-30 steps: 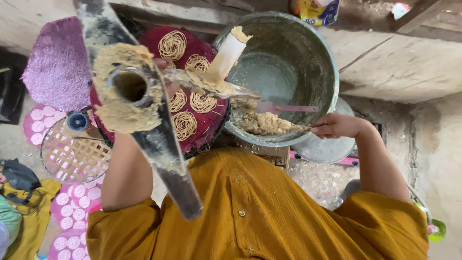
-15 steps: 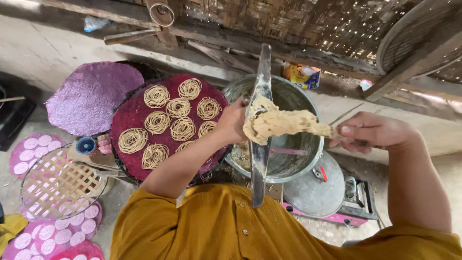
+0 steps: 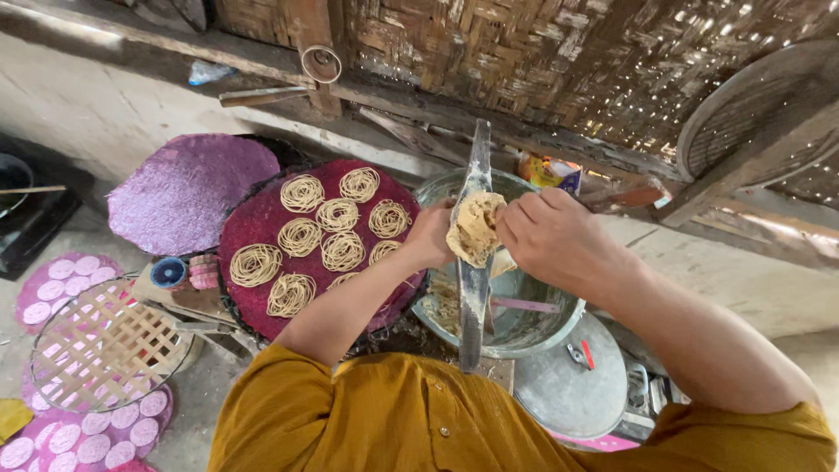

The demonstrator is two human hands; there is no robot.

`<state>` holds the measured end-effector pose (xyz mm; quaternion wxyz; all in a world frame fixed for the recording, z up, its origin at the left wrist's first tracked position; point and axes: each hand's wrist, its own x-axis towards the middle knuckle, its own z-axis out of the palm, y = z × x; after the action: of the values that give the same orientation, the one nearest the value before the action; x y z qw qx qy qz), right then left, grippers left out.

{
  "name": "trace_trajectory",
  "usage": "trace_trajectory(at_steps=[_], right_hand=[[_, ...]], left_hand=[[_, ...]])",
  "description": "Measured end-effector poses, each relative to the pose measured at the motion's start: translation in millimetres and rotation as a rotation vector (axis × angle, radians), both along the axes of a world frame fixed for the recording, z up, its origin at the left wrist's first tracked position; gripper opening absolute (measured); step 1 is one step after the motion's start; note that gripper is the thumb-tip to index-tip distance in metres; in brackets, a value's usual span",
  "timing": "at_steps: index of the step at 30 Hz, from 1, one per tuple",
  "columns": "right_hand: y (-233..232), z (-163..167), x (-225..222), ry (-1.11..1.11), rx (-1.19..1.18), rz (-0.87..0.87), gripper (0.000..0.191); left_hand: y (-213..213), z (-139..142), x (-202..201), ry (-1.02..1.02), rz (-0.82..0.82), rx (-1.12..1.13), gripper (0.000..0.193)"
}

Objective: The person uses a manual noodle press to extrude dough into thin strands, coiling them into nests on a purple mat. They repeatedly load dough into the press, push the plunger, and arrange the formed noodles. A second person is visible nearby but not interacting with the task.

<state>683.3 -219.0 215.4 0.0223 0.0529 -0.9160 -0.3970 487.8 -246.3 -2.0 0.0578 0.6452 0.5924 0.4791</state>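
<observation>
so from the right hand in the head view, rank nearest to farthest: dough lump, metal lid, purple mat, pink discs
1. dough lump, touching the right hand
2. metal lid, below it
3. purple mat, far across to the other side
4. pink discs, beyond the mat

The dusty floor (image 3: 83, 218) carries a purple mat (image 3: 188, 188), a woven bamboo tray (image 3: 105, 345) and a metal lid (image 3: 568, 385).
</observation>
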Motion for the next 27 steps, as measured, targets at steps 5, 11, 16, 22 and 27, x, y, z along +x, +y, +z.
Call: trace_trajectory(at_steps=[5,11,16,22,27], right_hand=[[18,48,24,0.166,-0.113,-0.146,0.013],[47,62,49,0.490,-0.214,-0.165,0.017],[51,44,41,0.403,-0.163,-0.060,0.014],[17,38,27,0.368,-0.088,0.053,0.006],[16,35,31,0.339,-0.152,0.017,0.012]], left_hand=[[9,1,-19,-0.244,-0.001,0.052,0.043],[6,9,-18,-0.083,0.153,-0.009,0.043],[3,4,-12,0.035,0.174,0.045,0.040],[8,-9,-14,-0.124,0.236,-0.171,0.040],[3,-10,-14,-0.056,0.126,-0.044,0.047]])
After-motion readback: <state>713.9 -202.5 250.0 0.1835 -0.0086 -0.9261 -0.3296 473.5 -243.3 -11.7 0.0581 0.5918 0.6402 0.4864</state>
